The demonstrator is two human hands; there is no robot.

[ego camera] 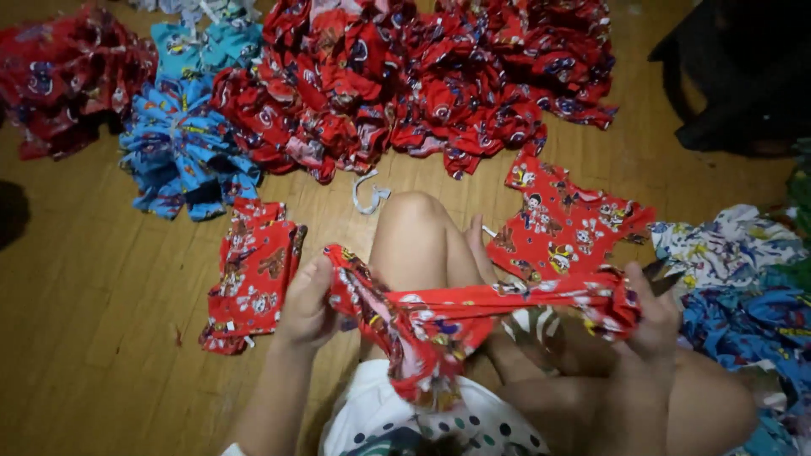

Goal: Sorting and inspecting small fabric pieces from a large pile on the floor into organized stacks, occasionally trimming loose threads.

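Both hands grip one small red printed garment [473,308], pulled tight across the lap. Left hand [306,300] at 9 o'clock has its fingers clenched on one end; right hand [652,312] at 3 o'clock pinches the other. It looks like the stretching and straightening step. A flat red shirt [566,224] lies at 1 o'clock, red shorts [253,283] at 10 o'clock, on the wooden floor [93,295].

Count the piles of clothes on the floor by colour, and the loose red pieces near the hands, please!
Red piles: 2
Blue piles: 2
Red pieces lying flat: 2
Red piece stretched between left hand and right hand: 1
Total: 7
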